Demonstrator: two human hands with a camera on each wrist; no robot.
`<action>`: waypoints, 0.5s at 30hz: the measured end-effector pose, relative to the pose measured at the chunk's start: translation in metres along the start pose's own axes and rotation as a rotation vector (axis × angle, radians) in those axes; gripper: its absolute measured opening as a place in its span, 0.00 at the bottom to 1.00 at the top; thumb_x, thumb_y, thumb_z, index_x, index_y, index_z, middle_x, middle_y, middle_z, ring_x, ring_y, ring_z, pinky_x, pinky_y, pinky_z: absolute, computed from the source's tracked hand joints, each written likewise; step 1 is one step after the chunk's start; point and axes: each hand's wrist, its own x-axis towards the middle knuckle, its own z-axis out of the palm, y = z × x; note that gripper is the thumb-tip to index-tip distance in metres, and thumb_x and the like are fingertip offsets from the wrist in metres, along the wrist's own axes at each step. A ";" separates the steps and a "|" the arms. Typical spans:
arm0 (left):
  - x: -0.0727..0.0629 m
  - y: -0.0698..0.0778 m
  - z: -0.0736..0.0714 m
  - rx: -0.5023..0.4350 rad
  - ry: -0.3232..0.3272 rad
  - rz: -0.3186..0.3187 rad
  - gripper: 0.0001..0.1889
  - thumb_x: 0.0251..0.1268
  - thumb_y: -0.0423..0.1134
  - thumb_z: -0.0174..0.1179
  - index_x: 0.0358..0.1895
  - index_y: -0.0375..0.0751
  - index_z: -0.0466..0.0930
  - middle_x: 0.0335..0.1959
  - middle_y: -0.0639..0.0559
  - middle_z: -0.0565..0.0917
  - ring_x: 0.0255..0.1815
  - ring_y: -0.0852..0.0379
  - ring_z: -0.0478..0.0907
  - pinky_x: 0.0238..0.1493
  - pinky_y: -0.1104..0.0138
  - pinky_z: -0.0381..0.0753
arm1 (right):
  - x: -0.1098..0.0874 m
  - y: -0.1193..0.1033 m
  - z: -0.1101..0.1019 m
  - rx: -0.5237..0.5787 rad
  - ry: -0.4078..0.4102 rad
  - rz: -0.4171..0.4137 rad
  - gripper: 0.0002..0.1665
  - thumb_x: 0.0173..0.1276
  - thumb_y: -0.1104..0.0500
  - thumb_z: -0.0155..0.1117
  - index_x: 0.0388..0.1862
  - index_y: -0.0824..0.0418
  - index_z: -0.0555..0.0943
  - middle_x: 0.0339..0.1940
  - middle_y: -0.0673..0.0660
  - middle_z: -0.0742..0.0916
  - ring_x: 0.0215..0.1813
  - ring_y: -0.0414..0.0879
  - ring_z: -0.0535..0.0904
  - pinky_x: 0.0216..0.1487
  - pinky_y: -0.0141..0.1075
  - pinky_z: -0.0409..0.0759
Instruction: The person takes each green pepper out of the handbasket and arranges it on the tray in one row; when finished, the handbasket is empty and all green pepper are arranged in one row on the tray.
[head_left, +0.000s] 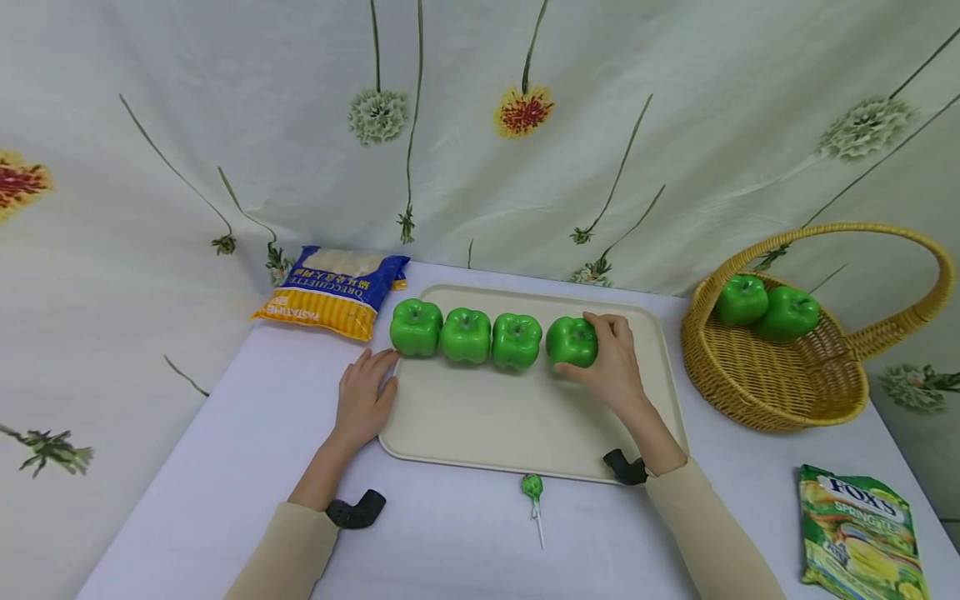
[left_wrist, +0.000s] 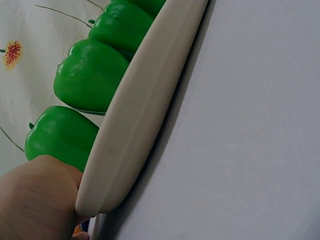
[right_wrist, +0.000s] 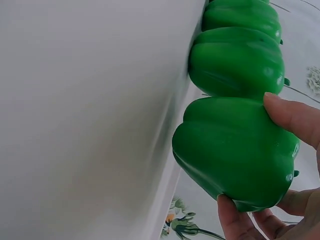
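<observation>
Sleeves at lower frame. I see right hand gripping a pepper right of centre, thumb opposite fingers, probably for control; left hand, fingers relaxed, touches tray at left, perhaps steadying it.

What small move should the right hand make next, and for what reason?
Probably the right hand should settle the gripped green pepper on the tray and release it: three other peppers stand there in a row, and the gripped one is just past the row's right end, with a gap.
</observation>
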 end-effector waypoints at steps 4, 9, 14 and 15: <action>0.000 -0.001 0.001 0.003 0.009 0.005 0.22 0.69 0.30 0.48 0.66 0.32 0.71 0.68 0.34 0.71 0.76 0.31 0.51 0.73 0.35 0.40 | 0.001 0.001 0.004 -0.013 -0.024 0.017 0.52 0.49 0.55 0.81 0.70 0.66 0.66 0.62 0.68 0.66 0.66 0.64 0.64 0.65 0.62 0.67; 0.000 -0.001 0.001 0.007 0.017 0.009 0.22 0.68 0.30 0.48 0.65 0.31 0.71 0.67 0.34 0.71 0.76 0.31 0.52 0.73 0.35 0.40 | 0.002 0.002 0.007 -0.012 -0.046 0.043 0.52 0.49 0.55 0.81 0.70 0.63 0.65 0.64 0.67 0.65 0.65 0.63 0.64 0.63 0.62 0.69; 0.000 0.000 0.000 0.006 0.017 0.010 0.22 0.68 0.30 0.48 0.65 0.31 0.71 0.67 0.34 0.71 0.75 0.31 0.52 0.73 0.35 0.40 | 0.003 0.001 0.010 0.000 -0.057 0.048 0.53 0.48 0.55 0.81 0.71 0.62 0.63 0.65 0.68 0.65 0.65 0.63 0.65 0.62 0.61 0.70; 0.000 0.000 0.000 0.006 0.017 0.011 0.22 0.68 0.30 0.48 0.65 0.31 0.71 0.67 0.34 0.71 0.75 0.31 0.52 0.73 0.35 0.41 | 0.003 0.001 0.010 0.002 -0.060 0.049 0.54 0.48 0.55 0.81 0.71 0.62 0.63 0.65 0.68 0.65 0.65 0.63 0.65 0.62 0.61 0.70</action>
